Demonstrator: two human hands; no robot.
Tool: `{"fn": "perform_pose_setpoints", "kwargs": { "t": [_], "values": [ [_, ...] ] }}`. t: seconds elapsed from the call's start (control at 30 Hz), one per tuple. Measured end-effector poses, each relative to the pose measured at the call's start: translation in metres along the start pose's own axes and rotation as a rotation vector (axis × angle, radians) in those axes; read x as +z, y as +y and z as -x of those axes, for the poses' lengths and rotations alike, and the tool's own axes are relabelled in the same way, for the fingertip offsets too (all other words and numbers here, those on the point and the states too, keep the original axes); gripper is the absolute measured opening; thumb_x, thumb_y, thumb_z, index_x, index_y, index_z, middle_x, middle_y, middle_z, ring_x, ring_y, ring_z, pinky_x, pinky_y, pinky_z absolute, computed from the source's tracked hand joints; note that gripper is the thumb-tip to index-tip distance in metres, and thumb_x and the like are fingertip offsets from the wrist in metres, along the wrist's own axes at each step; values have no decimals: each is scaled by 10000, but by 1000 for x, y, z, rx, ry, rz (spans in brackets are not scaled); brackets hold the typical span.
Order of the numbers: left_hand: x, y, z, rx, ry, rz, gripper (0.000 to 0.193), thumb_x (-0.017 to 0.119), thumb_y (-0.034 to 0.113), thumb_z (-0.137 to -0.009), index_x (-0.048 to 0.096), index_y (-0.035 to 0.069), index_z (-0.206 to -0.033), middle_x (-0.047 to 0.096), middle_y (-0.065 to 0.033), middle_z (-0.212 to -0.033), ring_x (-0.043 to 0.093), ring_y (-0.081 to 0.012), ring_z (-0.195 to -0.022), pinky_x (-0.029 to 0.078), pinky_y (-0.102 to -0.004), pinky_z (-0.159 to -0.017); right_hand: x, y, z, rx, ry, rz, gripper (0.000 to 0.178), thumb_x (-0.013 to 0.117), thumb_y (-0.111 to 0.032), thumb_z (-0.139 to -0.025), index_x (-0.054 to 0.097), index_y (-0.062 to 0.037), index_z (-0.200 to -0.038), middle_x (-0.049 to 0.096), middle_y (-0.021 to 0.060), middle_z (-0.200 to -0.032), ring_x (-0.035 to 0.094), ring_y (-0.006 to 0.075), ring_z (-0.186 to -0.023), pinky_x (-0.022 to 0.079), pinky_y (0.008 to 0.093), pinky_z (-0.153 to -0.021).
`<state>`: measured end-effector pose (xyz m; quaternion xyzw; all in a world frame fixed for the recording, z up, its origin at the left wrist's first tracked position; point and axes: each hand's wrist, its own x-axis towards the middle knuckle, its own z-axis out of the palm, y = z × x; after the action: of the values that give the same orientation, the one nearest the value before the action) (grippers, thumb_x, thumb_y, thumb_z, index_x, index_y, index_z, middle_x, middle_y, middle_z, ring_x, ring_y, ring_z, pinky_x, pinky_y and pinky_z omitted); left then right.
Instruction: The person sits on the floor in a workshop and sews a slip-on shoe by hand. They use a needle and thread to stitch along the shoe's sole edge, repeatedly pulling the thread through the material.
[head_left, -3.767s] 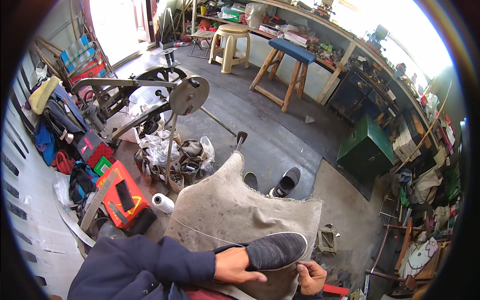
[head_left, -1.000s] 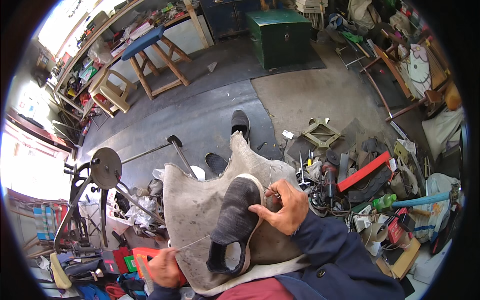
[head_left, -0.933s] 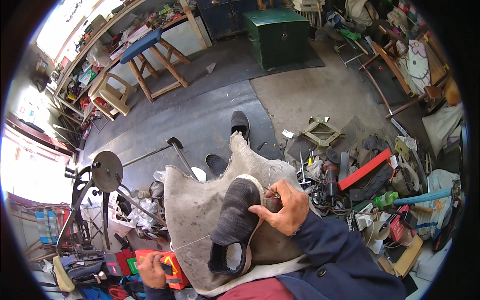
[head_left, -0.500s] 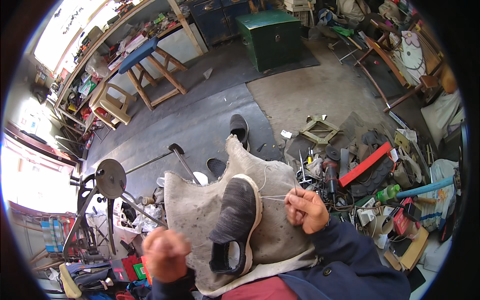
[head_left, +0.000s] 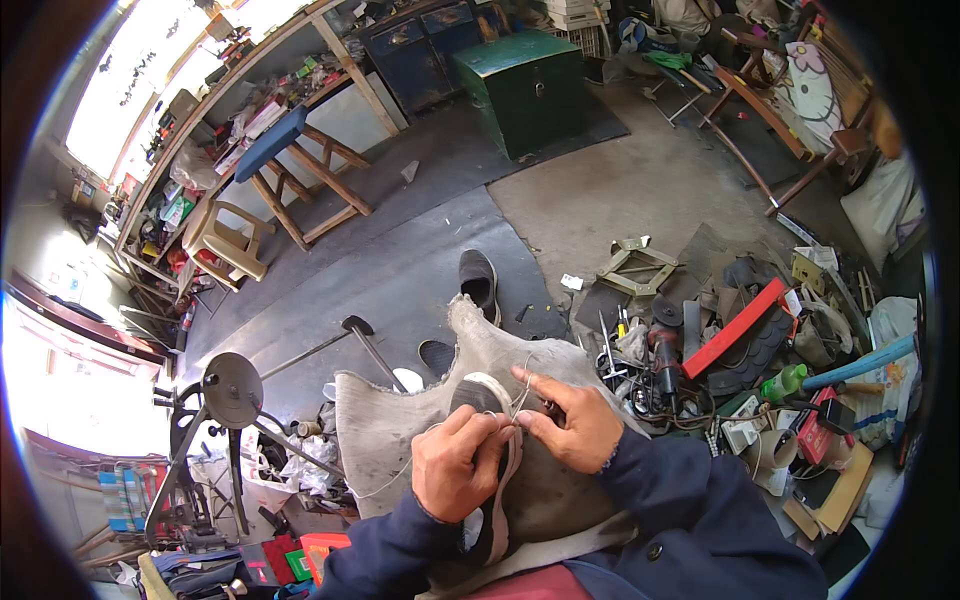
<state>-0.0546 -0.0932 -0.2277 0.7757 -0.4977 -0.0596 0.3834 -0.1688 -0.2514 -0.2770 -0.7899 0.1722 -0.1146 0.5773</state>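
Note:
A dark knit shoe (head_left: 472, 397) with a pale sole lies on the grey, stained leather-like cover (head_left: 385, 430) across my lap, toe pointing away. My left hand (head_left: 462, 468) is over the shoe, finger and thumb pinched on a white thread at the sole's edge. A loose length of thread curves out to its left. My right hand (head_left: 578, 422) meets it from the right, thumb tip at the sole's edge and index finger stretched forward, with thread running by these fingers. Something dark shows partly in the right palm; its kind is hidden. My hands cover much of the shoe's upper.
Beyond the cover stands another dark shoe (head_left: 478, 280). A metal stand with a round plate (head_left: 233, 390) is at left. Tools and scraps crowd the right, among them a red bar (head_left: 735, 328) and a scissor jack (head_left: 638, 266). A green chest (head_left: 525, 95) stands far back.
Both hands have come together over the shoe's sole edge: the left moved right and forward, the right moved left. The thread stretched out to the right is now gathered between them.

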Motion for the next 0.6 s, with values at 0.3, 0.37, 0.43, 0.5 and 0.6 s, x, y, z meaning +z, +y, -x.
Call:
{"fn": "perform_pose_setpoints", "kwargs": {
  "t": [0.3, 0.37, 0.43, 0.5, 0.6],
  "values": [
    [7, -4, -1, -156, 90, 110, 45, 713, 4, -916, 716, -11, -958, 668, -135, -759, 653, -219, -632, 500, -307, -606, 4, 12, 10, 122, -14, -330, 183, 698, -194, -965, 691, -13, -933, 595, -19, -683, 506, 33, -639, 424, 254, -593],
    [6, -7, -1, -198, 81, 103, 69, 722, 23, -915, 716, 5, -981, 696, -157, -804, 688, -282, -658, 526, -331, -622, 3, 11, 26, 84, -111, -286, 163, 692, -183, -950, 685, -22, -924, 625, 63, -664, 554, 96, -603, 445, 302, -575],
    [5, -9, 0, -217, 79, 121, 63, 718, 22, -917, 716, 3, -977, 693, -159, -802, 689, -281, -661, 527, -333, -629, 3, 8, 43, -16, -177, -137, 137, 696, -156, -924, 672, -23, -904, 658, 75, -808, 589, 143, -703, 471, 303, -664],
    [5, -10, 0, -221, 83, 130, 66, 713, 17, -919, 715, 5, -984, 688, -160, -797, 688, -281, -661, 525, -331, -629, 4, 5, 54, -24, -125, -101, 102, 674, -124, -903, 654, -28, -873, 682, 127, -990, 629, 181, -770, 474, 313, -679],
    [3, -6, -1, -162, 91, 125, 101, 678, -9, -923, 719, 3, -1014, 682, -151, -782, 665, -257, -633, 503, -318, -607, 0, 8, 50, -195, 136, -263, 112, 640, -124, -911, 618, -29, -857, 676, 158, -1060, 604, 166, -766, 462, 311, -677]
  ]
}}
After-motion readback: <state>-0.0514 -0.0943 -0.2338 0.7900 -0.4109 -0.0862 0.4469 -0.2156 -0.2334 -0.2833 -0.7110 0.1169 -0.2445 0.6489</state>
